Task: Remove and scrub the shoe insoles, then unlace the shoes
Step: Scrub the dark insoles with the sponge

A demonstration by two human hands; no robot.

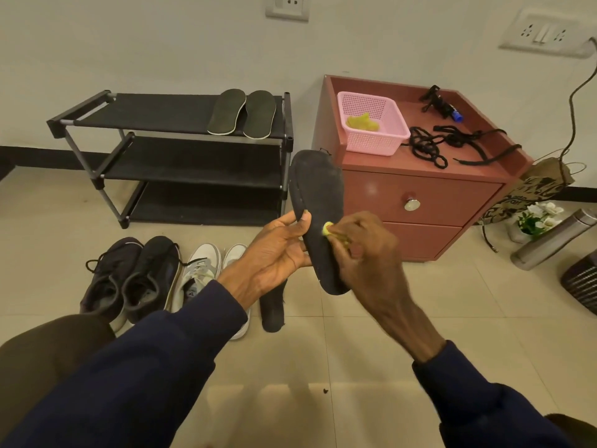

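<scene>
The left hand [277,250] grips a black insole [318,195] by its left edge, thumb on the face and fingers behind, and holds it upright in mid-air with the toe end up. The right hand [365,250] is curled round a yellow pad [329,228] and presses it against the insole's middle.

Below them, on the floor, a second insole [273,308] lies just right of the white shoes [203,273]. The dark shoes [129,279], laced, stand just beside these on the left.

Farther back a black rack [181,150] stands by the wall, with two grey insoles [242,113] side by side at the right end of its top shelf. Right of the rack is a red cabinet [420,195]. A pink basket [371,137] sits near the left edge of its top and holds a yellow cloth [361,121]. Black laces [452,143] lie loose just right of the basket, spreading toward the right edge.
</scene>
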